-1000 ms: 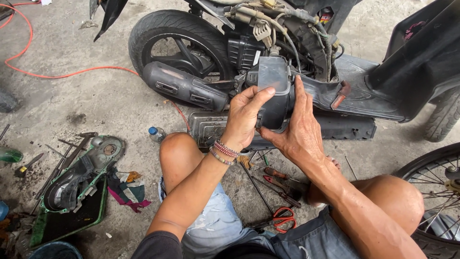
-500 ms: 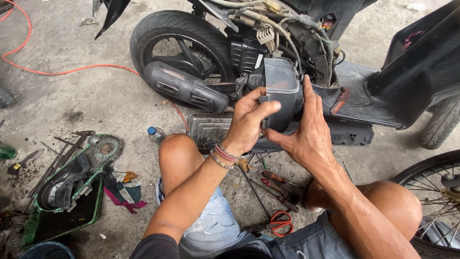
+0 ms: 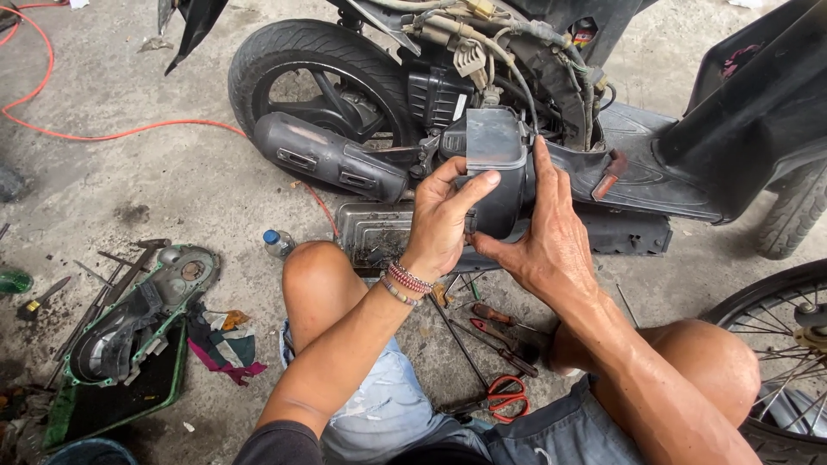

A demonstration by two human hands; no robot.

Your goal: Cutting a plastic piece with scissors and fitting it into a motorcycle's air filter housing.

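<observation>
Both my hands hold a dark grey plastic cover (image 3: 497,164) against the side of a stripped scooter engine (image 3: 482,77). My left hand (image 3: 444,220), with bead bracelets at the wrist, grips the cover's left edge with thumb and fingers. My right hand (image 3: 547,232) lies flat along the cover's right side, fingers pointing up. My bent knees frame the work. The cover's lower part is hidden behind my hands.
The scooter's rear wheel (image 3: 310,77) and muffler (image 3: 332,159) lie at the back left. A metal tray (image 3: 370,228) sits under the engine. Red scissors (image 3: 508,396) and screwdrivers (image 3: 495,323) lie between my legs. An engine case (image 3: 133,319), small bottle (image 3: 277,243), red hose (image 3: 103,133) and spoked wheel (image 3: 788,344) surround me.
The view has shifted slightly and my hands have nudged the cover higher against the engine. My grip on it is the same.
</observation>
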